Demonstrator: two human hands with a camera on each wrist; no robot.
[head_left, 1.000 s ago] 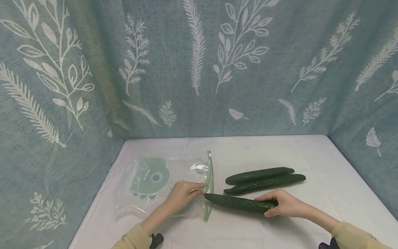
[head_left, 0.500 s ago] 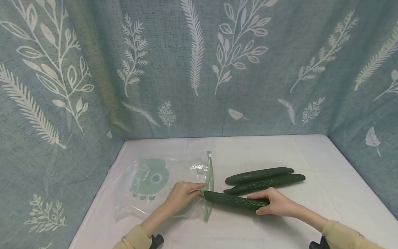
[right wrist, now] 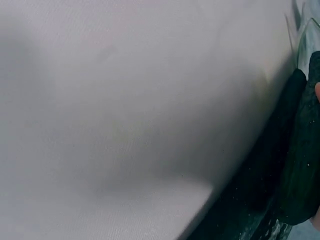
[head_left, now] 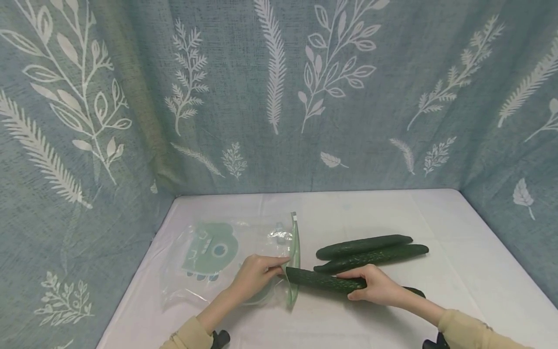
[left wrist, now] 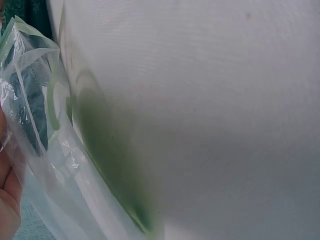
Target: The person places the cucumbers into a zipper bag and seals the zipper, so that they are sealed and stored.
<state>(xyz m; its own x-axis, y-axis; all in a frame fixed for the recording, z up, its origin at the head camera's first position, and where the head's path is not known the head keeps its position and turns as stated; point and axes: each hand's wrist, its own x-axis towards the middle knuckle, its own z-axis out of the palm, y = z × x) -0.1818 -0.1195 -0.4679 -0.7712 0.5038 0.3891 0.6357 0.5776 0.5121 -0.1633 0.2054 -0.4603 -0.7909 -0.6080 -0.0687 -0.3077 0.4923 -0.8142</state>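
Observation:
My left hand [head_left: 255, 275] pinches the near part of the green-edged mouth of a clear zip bag [head_left: 218, 242] printed with a pale green cartoon figure. My right hand [head_left: 377, 287] grips a long dark green cucumber [head_left: 318, 280] from above, thumb on the near side. Its front end has entered the bag's mouth, and a dark shape [left wrist: 30, 100] shows through the plastic in the left wrist view. In the right wrist view the held cucumber [right wrist: 302, 150] overlaps another dark cucumber [right wrist: 250, 175]. A dark green cucumber end [head_left: 414, 292] shows past the right wrist.
Two more cucumbers, a farther one [head_left: 364, 246] and a nearer one [head_left: 375, 258], lie side by side behind the right hand. Everything rests on a white-covered table [head_left: 462, 252]. A blue-green leaf-patterned curtain [head_left: 244, 97] stands around its back and sides.
My right hand has moved left with the cucumber, whose tip has gone from the bag's edge into its mouth. A cucumber end has come into sight past the wrist. The left hand stays put.

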